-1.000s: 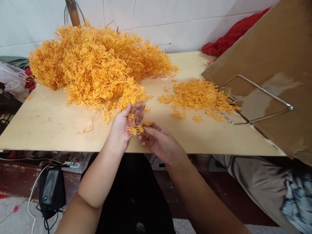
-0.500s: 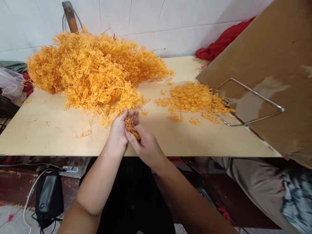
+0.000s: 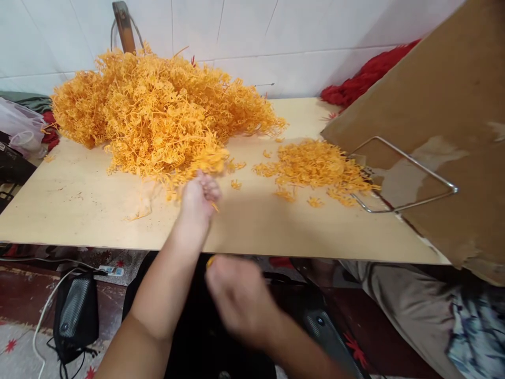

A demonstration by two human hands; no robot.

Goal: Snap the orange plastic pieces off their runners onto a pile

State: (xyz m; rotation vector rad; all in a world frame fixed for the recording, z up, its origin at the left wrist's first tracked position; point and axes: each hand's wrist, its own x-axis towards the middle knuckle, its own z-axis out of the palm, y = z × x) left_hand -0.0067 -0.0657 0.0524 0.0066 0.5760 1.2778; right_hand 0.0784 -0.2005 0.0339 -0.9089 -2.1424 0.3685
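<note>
A big tangled heap of orange plastic flower pieces on thin stems (image 3: 158, 116) covers the left and back of the table. At its front edge my left hand (image 3: 200, 196) is closed around a bunch of these pieces, with a bit of stem poking out below the fingers. My right hand (image 3: 239, 295), smeared by motion, is curled in a fist below the table's front edge. A speck of orange shows at its thumb, so it seems to hold a flower piece, mostly hidden. To the right lies a flatter pile of loose orange pieces (image 3: 315, 166).
A cardboard sheet (image 3: 434, 131) leans at the right, with a bent metal wire frame (image 3: 418, 163) before it. Red material (image 3: 366, 73) lies behind it. A plastic bag (image 3: 23, 123) sits at far left. Another person's trousered leg (image 3: 406, 300) is below the table (image 3: 276, 231).
My right hand has pulled away from my left, down and toward me past the table edge, closing into a fist. My left hand stays at the heap, closed. The view has shifted slightly.
</note>
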